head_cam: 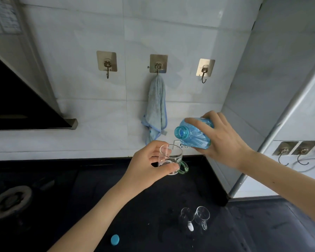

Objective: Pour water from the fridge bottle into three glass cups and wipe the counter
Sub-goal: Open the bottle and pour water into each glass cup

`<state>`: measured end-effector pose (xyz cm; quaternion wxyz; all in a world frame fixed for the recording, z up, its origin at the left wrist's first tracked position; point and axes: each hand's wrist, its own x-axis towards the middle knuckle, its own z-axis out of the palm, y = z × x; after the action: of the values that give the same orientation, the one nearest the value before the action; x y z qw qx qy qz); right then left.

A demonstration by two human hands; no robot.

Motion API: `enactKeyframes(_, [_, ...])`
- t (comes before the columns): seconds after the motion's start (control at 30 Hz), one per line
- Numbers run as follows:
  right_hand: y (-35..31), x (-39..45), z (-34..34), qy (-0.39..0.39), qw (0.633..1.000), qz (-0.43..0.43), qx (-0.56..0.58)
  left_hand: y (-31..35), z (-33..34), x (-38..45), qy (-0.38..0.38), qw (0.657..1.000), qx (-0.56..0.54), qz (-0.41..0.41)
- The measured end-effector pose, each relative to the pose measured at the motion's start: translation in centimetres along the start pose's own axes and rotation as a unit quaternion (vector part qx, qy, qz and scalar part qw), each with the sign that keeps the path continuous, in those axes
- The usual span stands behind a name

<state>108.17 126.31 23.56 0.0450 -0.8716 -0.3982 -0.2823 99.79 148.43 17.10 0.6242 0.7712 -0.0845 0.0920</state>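
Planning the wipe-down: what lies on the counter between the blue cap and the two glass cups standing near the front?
Head view: only bare dark counter, wet-looking, between the blue cap and the two cups.

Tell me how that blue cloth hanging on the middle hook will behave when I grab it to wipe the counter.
The blue cloth is probably floppy: it hangs in limp folds from one hook. It looks light, since a small adhesive hook carries it. It should lift off easily, though it will likely bunch in the hand rather than stay flat.
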Motion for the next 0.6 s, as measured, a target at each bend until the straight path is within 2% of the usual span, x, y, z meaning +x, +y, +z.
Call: enactKeyframes(0.6, [1.3, 2.4, -2.3, 0.043, 0.992, -0.079, -0.085, 0.3, 0.1, 1.2, 0.004, 1.000, -0.001, 0.003])
